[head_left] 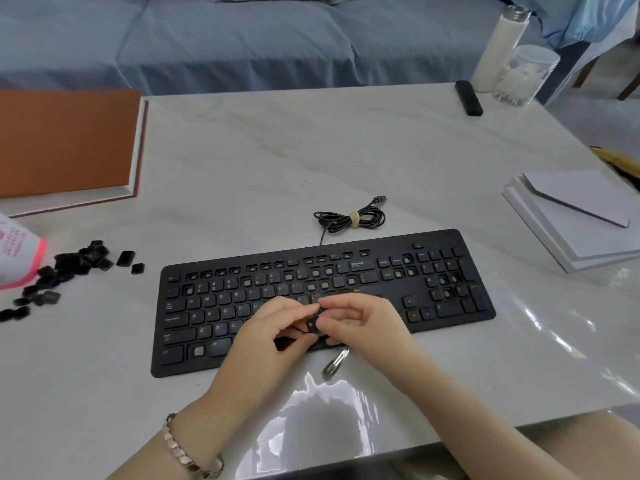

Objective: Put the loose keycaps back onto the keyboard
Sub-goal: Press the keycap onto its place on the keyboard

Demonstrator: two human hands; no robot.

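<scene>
Where it sits: small black square plastic keycap [312, 325], pinched over the middle of the flat black plastic keyboard [311, 250].
Grip: left hand [270, 329] and right hand [362, 320] both clamped on it.
Way to go: bare sockets [323, 285] lie just beyond my fingers [311, 308]; right hand looks nearer.
Spares: loose black keycaps [79, 261] heaped well apart, left on the desk [311, 150].

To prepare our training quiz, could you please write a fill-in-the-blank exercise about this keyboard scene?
1. The loose keycaps lie in a pile on the table to the ____ of the keyboard.
2. The left hand and the right hand together pinch one black ____ over the keyboard.
3. A metal ____ lies on the table just in front of the keyboard.
Missing words: left; keycap; hair clip.
</scene>
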